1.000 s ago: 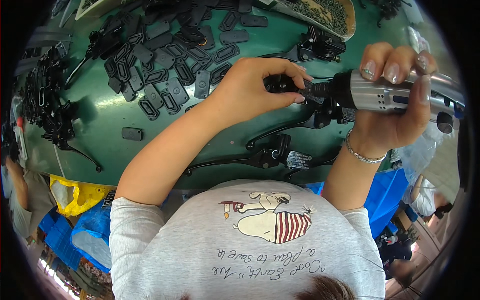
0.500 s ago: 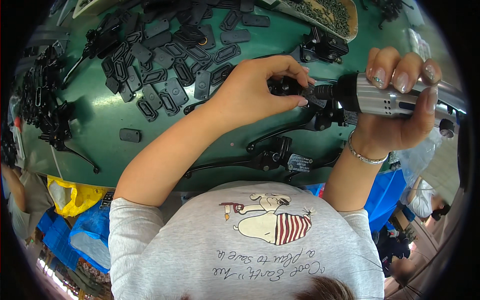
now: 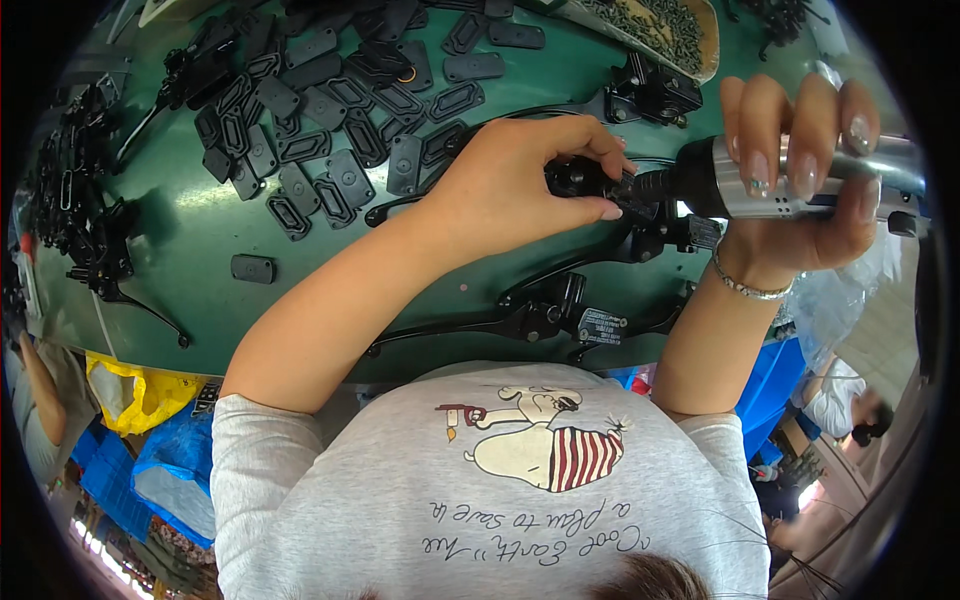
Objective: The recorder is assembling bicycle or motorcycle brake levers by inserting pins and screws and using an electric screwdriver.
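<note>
Two hands [image 3: 520,185] [image 3: 800,190] grip one driver [image 3: 790,180], seemingly one part [image 3: 585,180].

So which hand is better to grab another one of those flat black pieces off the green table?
Probably the left hand. It only pinches a small black part and sits close to the flat black pieces on the green table. The right hand is wrapped around the silver power tool.
</note>
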A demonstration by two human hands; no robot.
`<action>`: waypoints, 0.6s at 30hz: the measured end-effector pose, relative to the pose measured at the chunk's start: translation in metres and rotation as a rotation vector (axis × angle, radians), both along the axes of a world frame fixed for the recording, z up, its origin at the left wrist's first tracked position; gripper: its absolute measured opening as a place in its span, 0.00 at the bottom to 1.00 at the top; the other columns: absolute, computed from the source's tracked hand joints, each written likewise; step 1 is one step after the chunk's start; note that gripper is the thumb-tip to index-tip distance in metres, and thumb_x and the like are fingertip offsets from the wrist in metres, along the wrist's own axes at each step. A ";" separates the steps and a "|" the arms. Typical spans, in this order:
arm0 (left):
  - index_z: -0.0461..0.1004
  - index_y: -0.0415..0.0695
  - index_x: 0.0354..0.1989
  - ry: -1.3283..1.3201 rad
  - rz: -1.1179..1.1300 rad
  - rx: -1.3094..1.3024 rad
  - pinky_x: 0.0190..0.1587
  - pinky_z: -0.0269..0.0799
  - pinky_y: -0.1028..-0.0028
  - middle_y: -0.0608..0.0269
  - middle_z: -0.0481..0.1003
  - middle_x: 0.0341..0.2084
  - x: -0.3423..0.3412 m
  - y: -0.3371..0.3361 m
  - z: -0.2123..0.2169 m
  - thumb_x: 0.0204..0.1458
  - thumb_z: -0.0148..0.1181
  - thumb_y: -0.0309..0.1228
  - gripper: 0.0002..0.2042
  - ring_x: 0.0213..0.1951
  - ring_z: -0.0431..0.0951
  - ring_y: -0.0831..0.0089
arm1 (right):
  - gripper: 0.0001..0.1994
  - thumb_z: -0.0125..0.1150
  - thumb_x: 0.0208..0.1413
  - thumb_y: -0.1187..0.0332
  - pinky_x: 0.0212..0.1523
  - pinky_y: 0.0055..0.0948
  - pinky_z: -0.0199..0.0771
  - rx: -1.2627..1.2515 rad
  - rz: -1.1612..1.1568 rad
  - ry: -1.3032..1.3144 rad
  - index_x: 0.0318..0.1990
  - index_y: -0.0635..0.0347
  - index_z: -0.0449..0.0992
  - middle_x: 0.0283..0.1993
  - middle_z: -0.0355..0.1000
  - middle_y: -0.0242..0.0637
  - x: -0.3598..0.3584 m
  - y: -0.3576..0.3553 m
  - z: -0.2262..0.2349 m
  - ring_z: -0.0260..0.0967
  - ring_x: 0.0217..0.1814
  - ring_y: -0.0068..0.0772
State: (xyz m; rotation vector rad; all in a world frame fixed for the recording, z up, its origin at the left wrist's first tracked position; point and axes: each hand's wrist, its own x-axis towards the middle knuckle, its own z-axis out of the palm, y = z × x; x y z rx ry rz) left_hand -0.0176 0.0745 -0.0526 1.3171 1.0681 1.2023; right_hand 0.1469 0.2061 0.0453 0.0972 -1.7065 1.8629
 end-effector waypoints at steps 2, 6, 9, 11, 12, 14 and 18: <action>0.75 0.38 0.38 0.003 -0.003 -0.005 0.59 0.71 0.69 0.57 0.80 0.45 0.000 0.000 0.001 0.44 0.71 0.23 0.13 0.56 0.76 0.69 | 0.13 0.59 0.61 0.55 0.37 0.26 0.55 0.024 0.165 -0.039 0.48 0.47 0.70 0.33 0.72 0.20 -0.001 0.012 0.002 0.67 0.32 0.23; 0.75 0.38 0.38 0.027 -0.010 0.012 0.59 0.71 0.69 0.58 0.80 0.44 0.000 0.001 -0.001 0.44 0.71 0.24 0.13 0.56 0.76 0.68 | 0.16 0.67 0.57 0.55 0.35 0.25 0.57 -0.003 0.396 -0.014 0.47 0.45 0.70 0.33 0.74 0.17 -0.008 0.023 0.002 0.71 0.30 0.22; 0.75 0.38 0.38 0.056 0.000 0.059 0.59 0.72 0.69 0.59 0.80 0.43 0.000 0.000 -0.003 0.44 0.71 0.24 0.13 0.56 0.76 0.67 | 0.16 0.68 0.56 0.54 0.35 0.25 0.56 0.036 0.309 -0.021 0.47 0.44 0.70 0.33 0.75 0.17 -0.009 0.013 0.003 0.72 0.30 0.22; 0.75 0.39 0.38 0.075 0.005 0.077 0.58 0.72 0.69 0.59 0.80 0.43 0.000 0.000 -0.004 0.44 0.71 0.24 0.13 0.56 0.77 0.66 | 0.16 0.68 0.56 0.54 0.35 0.25 0.56 0.077 0.219 -0.025 0.47 0.43 0.70 0.33 0.75 0.17 -0.007 -0.001 0.006 0.72 0.30 0.22; 0.75 0.39 0.38 0.085 0.008 0.085 0.58 0.73 0.69 0.59 0.80 0.43 -0.001 0.000 -0.004 0.44 0.71 0.24 0.13 0.56 0.77 0.65 | 0.16 0.68 0.56 0.54 0.35 0.25 0.56 0.097 0.175 -0.026 0.47 0.43 0.70 0.33 0.75 0.17 -0.006 -0.008 0.006 0.72 0.30 0.22; 0.76 0.40 0.39 0.106 0.017 0.112 0.57 0.73 0.69 0.60 0.80 0.43 -0.001 -0.001 -0.006 0.44 0.71 0.24 0.14 0.55 0.77 0.64 | 0.16 0.69 0.56 0.54 0.35 0.25 0.56 0.137 0.086 -0.028 0.47 0.42 0.70 0.33 0.75 0.17 -0.003 -0.019 0.007 0.72 0.30 0.22; 0.76 0.41 0.40 0.149 0.029 0.170 0.56 0.74 0.68 0.60 0.80 0.43 0.000 -0.002 -0.008 0.43 0.72 0.24 0.15 0.55 0.78 0.63 | 0.15 0.67 0.57 0.53 0.35 0.26 0.54 0.165 0.006 -0.038 0.46 0.41 0.70 0.32 0.74 0.17 0.006 -0.032 0.007 0.71 0.30 0.23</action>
